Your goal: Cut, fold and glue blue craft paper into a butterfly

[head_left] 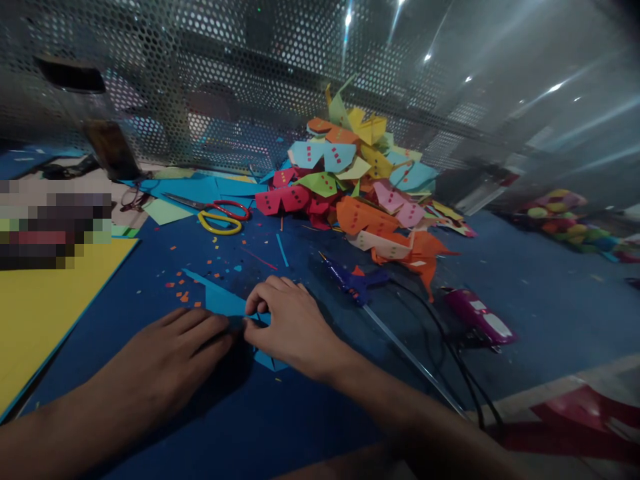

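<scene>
A folded piece of blue paper [223,300] lies on the dark blue tabletop, with a narrow strip-like end toward the left. My right hand [293,327] pinches it between thumb and bent index finger. From the other side, my left hand [185,350] is closed at its near edge, fingers together and thumb hidden. Part of the paper is covered by both hands, and a cut blue flap [270,361] shows below the right one. Small orange scraps [183,296] are scattered just beyond the left hand.
Behind stands a pile of folded coloured paper shapes [325,157]. Scissors [220,218] lie at back left, near a bottle [107,137]. A blue glue gun [353,283] with its cable and a purple device [480,317] are right. Yellow sheets [65,313] lie left.
</scene>
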Tool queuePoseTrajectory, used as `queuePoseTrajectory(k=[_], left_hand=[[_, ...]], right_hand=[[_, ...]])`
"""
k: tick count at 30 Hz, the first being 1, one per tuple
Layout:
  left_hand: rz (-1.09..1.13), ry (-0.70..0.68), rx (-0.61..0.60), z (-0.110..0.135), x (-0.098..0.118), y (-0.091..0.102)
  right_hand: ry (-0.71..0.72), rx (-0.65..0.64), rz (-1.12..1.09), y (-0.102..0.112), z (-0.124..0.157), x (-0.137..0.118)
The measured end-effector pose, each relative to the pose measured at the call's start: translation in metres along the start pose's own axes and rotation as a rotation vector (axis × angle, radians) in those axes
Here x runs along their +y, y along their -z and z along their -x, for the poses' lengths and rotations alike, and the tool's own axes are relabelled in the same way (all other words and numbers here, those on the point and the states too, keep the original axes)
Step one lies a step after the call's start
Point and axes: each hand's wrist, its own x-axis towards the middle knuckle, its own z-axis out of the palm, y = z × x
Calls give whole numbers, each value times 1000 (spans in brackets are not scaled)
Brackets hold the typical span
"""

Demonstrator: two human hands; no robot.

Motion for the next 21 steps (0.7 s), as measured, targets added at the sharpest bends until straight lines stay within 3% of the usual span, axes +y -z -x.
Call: queuePoseTrajectory(k=[13, 21], left_hand=[[-135, -78, -2, -2, 3, 12], [-165, -73, 0, 6, 6, 10]], right_hand=[[-22, -13, -5, 3, -3, 0], [-7, 6, -7, 0, -2, 2]])
